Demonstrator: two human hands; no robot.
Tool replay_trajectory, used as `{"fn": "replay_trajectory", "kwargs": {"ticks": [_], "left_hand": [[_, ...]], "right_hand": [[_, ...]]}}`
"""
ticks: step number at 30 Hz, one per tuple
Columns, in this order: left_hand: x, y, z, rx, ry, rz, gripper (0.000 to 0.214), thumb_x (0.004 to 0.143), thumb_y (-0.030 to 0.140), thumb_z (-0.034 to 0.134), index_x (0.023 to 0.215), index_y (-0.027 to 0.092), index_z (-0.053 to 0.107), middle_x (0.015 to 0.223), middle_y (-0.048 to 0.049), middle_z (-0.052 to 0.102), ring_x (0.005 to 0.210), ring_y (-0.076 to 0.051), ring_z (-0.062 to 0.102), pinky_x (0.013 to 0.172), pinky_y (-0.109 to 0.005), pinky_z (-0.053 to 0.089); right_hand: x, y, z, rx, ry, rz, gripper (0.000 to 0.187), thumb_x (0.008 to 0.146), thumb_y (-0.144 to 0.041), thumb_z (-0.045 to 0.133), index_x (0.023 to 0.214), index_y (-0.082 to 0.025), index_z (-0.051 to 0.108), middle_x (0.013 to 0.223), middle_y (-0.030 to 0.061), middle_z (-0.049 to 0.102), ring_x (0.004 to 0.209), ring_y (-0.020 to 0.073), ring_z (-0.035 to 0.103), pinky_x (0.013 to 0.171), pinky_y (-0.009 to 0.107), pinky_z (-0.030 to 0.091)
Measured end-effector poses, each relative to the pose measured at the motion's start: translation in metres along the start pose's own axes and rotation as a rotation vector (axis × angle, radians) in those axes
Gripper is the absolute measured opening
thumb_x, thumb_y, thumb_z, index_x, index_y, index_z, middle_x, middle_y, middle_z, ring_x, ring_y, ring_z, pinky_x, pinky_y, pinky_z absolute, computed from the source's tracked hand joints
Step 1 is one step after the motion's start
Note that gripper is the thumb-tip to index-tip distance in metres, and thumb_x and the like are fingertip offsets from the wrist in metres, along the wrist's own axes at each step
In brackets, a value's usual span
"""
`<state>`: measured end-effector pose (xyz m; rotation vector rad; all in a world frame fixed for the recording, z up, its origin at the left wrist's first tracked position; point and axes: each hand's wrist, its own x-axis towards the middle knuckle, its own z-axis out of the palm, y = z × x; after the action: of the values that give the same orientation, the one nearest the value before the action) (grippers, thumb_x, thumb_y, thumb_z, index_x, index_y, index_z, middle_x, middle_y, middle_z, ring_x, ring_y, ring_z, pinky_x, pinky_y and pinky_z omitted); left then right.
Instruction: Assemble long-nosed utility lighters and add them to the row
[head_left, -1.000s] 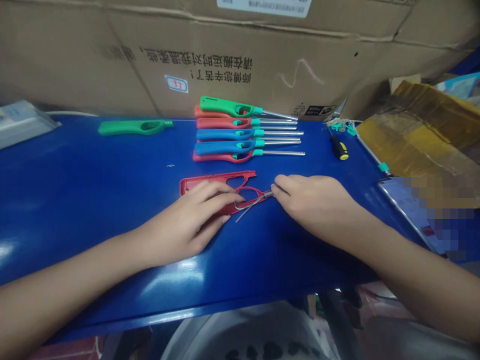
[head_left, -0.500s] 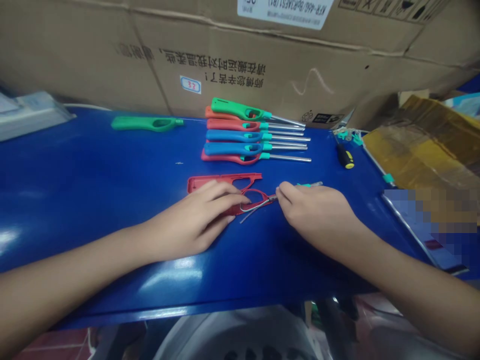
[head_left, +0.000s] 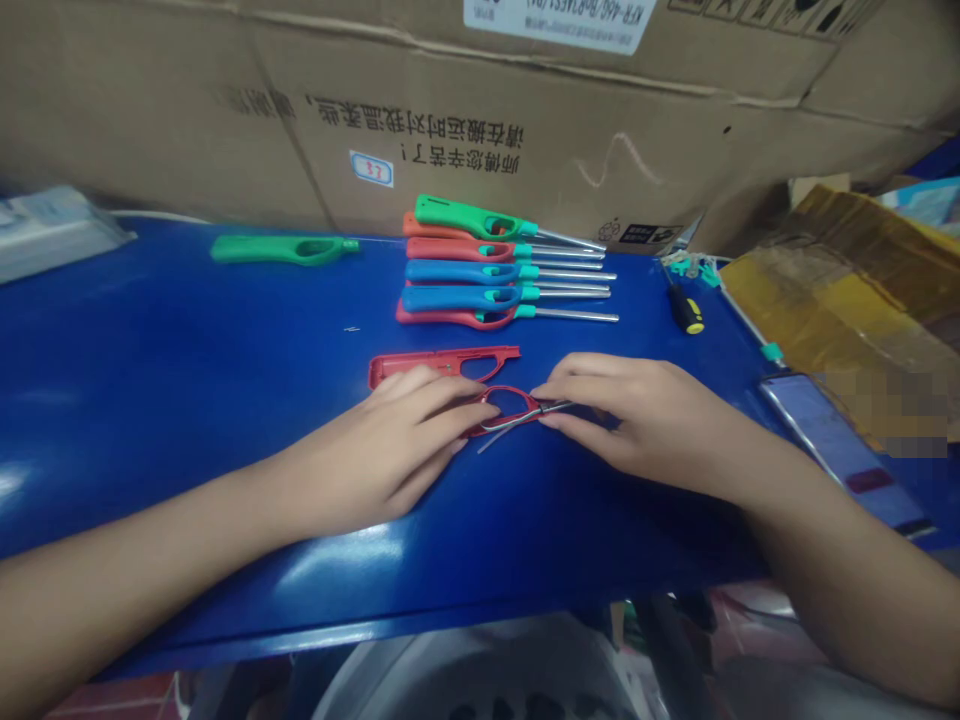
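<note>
My left hand is curled over a red lighter handle half on the table, pressing it down, with most of its body hidden under the fingers. Thin wires run out along its front end. My right hand pinches that front tip between thumb and fingers, around a slim grey part. Just behind lies the other red handle half, hollow side up, its near edge partly covered by my left fingers.
Behind the hands lies a stack of finished-looking gas lighters, with a green handle to the left. A screwdriver, a phone and a taped cardboard piece are at right. A large carton stands along the back.
My right hand has opened its fingers somewhat and shifted its grip at the front tip. The turquoise part and clear end beyond it are now hidden. My left hand stays over the handle half.
</note>
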<state>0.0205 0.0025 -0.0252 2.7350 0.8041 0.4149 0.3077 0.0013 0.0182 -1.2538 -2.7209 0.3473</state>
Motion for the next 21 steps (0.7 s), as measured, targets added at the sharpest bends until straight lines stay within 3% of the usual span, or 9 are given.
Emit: {"fn": "replay_trajectory", "kwargs": {"ticks": [4,11,21], "left_hand": [[0.000,0.000,0.001,-0.034,0.003,0.015,0.042,0.104,0.018,0.044,0.145,0.021,0.053,0.152,-0.0112,0.052,0.133,-0.029,0.049,0.110,-0.047,0.046],[0.001,0.002,0.000,-0.117,0.064,0.012,0.039,0.104,0.017,0.048,0.143,0.020,0.055,0.142,-0.0109,0.062,0.130,-0.025,0.056,0.110,-0.040,0.049],[-0.004,0.001,-0.004,0.062,0.211,0.116,0.033,0.102,0.020,0.057,0.133,0.017,0.066,0.124,-0.0100,0.076,0.108,-0.023,0.075,0.096,-0.038,0.063]], "right_hand": [[0.007,0.002,0.006,0.078,-0.030,0.040,0.018,0.103,-0.028,0.055,0.105,-0.021,0.071,0.105,0.0037,0.071,0.094,0.0169,0.066,0.080,0.029,0.046],[0.014,0.004,0.010,0.281,0.017,0.120,0.013,0.093,-0.019,0.067,0.081,-0.018,0.070,0.075,-0.0020,0.061,0.063,0.0095,0.050,0.064,0.024,0.036],[0.014,0.007,0.009,0.336,0.056,0.139,0.017,0.094,-0.022,0.064,0.079,-0.016,0.071,0.071,-0.0016,0.060,0.059,0.0085,0.049,0.059,0.024,0.035]]}}
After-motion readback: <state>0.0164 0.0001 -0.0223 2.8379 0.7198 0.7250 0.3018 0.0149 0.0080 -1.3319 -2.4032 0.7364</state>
